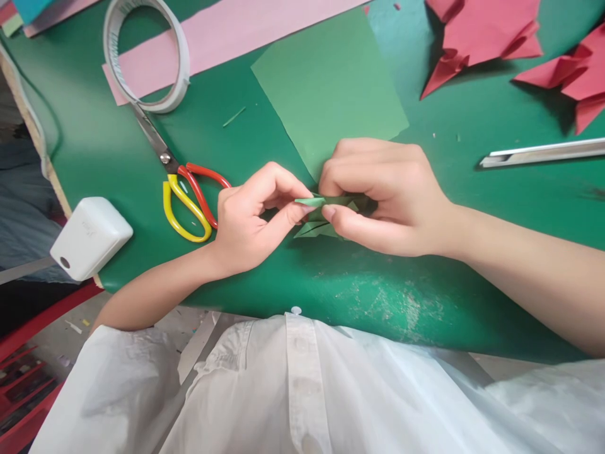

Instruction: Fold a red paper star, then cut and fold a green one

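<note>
Between my two hands is a small piece of folded green paper [309, 202], pinched at its narrow edge. My left hand [258, 217] closes thumb and forefinger on its left tip. From the other side my right hand [385, 195] grips it with thumb and bent fingers, which hide much of the fold. Just beneath, more green paper [314, 230] with a dark line shows; I cannot tell whether it belongs to the same piece. A larger flat sheet of green paper [331, 88] lies right behind my hands.
Scissors [172, 167] with red and yellow handles lie left, their blades reaching a tape roll [184, 60] on a pink paper strip [255, 28]. A white box-shaped device [92, 238] sits at the left edge. Red folded papers [491, 28] and a cutter knife [548, 151] lie right.
</note>
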Motion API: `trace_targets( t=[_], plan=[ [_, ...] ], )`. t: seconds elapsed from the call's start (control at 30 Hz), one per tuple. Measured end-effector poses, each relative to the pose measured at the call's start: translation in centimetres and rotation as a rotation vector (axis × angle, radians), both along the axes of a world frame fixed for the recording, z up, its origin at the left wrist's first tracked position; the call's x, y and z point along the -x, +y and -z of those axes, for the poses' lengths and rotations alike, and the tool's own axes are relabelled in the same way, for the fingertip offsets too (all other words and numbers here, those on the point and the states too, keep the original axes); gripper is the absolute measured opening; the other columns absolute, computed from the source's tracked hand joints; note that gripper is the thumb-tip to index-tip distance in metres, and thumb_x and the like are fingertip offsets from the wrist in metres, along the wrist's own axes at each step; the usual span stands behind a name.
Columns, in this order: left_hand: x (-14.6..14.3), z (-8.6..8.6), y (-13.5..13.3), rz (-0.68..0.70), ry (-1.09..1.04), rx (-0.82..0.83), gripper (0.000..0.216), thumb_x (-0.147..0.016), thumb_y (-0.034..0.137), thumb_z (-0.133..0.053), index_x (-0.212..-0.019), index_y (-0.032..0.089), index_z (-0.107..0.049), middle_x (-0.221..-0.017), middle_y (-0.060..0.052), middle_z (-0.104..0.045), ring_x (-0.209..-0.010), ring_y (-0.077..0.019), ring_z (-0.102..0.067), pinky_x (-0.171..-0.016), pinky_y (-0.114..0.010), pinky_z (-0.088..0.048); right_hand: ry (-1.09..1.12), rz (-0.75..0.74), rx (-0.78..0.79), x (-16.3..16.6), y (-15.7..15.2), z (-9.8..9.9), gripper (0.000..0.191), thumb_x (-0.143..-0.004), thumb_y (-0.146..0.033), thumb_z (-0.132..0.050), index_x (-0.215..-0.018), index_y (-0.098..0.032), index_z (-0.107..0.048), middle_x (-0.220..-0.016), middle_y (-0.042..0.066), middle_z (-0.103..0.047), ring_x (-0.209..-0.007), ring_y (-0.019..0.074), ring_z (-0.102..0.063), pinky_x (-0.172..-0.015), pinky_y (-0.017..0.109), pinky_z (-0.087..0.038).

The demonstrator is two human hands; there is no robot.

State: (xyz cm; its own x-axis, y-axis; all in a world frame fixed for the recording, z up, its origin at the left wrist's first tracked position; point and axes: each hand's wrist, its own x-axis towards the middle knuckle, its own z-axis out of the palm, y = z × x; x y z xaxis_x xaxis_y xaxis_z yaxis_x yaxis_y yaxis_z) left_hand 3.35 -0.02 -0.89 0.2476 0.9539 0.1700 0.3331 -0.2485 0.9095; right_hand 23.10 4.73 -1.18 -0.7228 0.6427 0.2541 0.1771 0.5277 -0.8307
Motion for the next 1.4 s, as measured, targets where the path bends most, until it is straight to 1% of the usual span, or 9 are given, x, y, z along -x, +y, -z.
trace_targets(
  t=[0.2,0.37,0.47,0.6,0.7,0.83,0.93,1.13,1.4],
  plan=[
    [0.15,-0.32,0.16,0.083,-0.020,0.002,0.005,-0.093,0.017,-0.064,-0.092,0.021,-0.064,-0.072,0.007,-0.071,-0.061,-0.0061,-0.070,-0.054,-0.014,-0.057,0.042,-0.029,0.054,-0.15,0.20,-0.16,0.022,-0.088,-0.016,-0.050,-0.067,-0.021,-0.043,-0.061,-0.003,-0.045,-0.062,0.0118,-0.037,-0.060,0.030,-0.033],
    [0.14,-0.22,0.09,0.055,0.015,0.000,0.006,-0.093,0.018,-0.065,-0.088,0.021,-0.062,-0.072,0.006,-0.071,-0.060,-0.0070,-0.070,-0.052,-0.015,-0.056,0.014,-0.031,0.044,-0.04,0.15,-0.22,0.025,-0.089,-0.017,-0.047,-0.066,-0.023,-0.038,-0.061,-0.003,-0.041,-0.062,0.0130,-0.033,-0.060,0.032,-0.032],
    [0.12,-0.07,0.07,0.054,0.028,-0.015,0.008,-0.093,0.018,-0.064,-0.087,0.021,-0.060,-0.070,0.006,-0.068,-0.058,-0.0060,-0.068,-0.050,-0.014,-0.053,-0.011,-0.011,-0.005,0.06,0.01,-0.07,0.025,-0.091,-0.020,-0.046,-0.067,-0.023,-0.038,-0.060,-0.003,-0.040,-0.062,0.0122,-0.035,-0.062,0.031,-0.037],
    [0.11,0.13,-0.01,0.040,0.053,-0.027,0.006,-0.095,0.018,-0.060,-0.091,0.021,-0.057,-0.073,0.007,-0.066,-0.060,-0.0043,-0.066,-0.052,-0.013,-0.052,-0.025,0.023,-0.056,0.14,-0.16,0.09,0.020,-0.093,-0.019,-0.045,-0.073,-0.022,-0.044,-0.064,-0.003,-0.049,-0.065,0.0114,-0.044,-0.070,0.031,-0.045],
    [0.08,0.20,-0.10,0.016,0.061,-0.033,0.005,-0.096,0.020,-0.058,-0.092,0.022,-0.056,-0.074,0.006,-0.064,-0.061,-0.0044,-0.065,-0.053,-0.014,-0.052,-0.040,0.022,-0.065,0.16,-0.18,0.05,0.018,-0.095,-0.016,-0.044,-0.078,-0.021,-0.047,-0.069,-0.002,-0.056,-0.069,0.0123,-0.050,-0.073,0.032,-0.046],
    [0.05,0.02,-0.15,-0.022,0.067,0.016,0.008,-0.097,0.027,-0.058,-0.091,0.023,-0.055,-0.071,0.007,-0.061,-0.057,-0.0040,-0.062,-0.050,-0.014,-0.049,-0.077,0.028,-0.080,0.22,-0.12,-0.03,0.021,-0.097,-0.017,-0.043,-0.077,-0.021,-0.047,-0.068,-0.002,-0.056,-0.068,0.0126,-0.050,-0.072,0.032,-0.045],
    [0.10,-0.18,-0.12,-0.007,0.046,0.085,0.011,-0.098,0.029,-0.059,-0.089,0.023,-0.055,-0.069,0.006,-0.061,-0.056,-0.0047,-0.062,-0.048,-0.016,-0.049,-0.075,0.027,-0.082,0.26,-0.09,0.00,0.022,-0.097,-0.018,-0.043,-0.075,-0.021,-0.048,-0.066,-0.002,-0.054,-0.066,0.0119,-0.048,-0.070,0.031,-0.045],
    [0.13,-0.20,-0.07,0.009,-0.010,0.141,0.012,-0.099,0.034,-0.059,-0.095,0.024,-0.055,-0.071,0.007,-0.064,-0.055,-0.0046,-0.064,-0.046,-0.014,-0.050,-0.038,0.017,-0.034,0.16,-0.02,-0.12,0.025,-0.094,-0.015,-0.044,-0.070,-0.020,-0.049,-0.063,-0.003,-0.050,-0.064,0.0105,-0.044,-0.068,0.029,-0.043],
    [-0.13,-0.26,0.17,0.025,-0.059,0.039,0.010,-0.099,0.031,-0.058,-0.093,0.024,-0.057,-0.070,0.008,-0.065,-0.058,-0.0040,-0.066,-0.049,-0.014,-0.052,0.038,-0.006,0.101,-0.06,0.16,-0.36,0.023,-0.092,-0.011,-0.046,-0.071,-0.020,-0.048,-0.064,-0.002,-0.049,-0.066,0.0114,-0.042,-0.066,0.030,-0.038]
  ],
)
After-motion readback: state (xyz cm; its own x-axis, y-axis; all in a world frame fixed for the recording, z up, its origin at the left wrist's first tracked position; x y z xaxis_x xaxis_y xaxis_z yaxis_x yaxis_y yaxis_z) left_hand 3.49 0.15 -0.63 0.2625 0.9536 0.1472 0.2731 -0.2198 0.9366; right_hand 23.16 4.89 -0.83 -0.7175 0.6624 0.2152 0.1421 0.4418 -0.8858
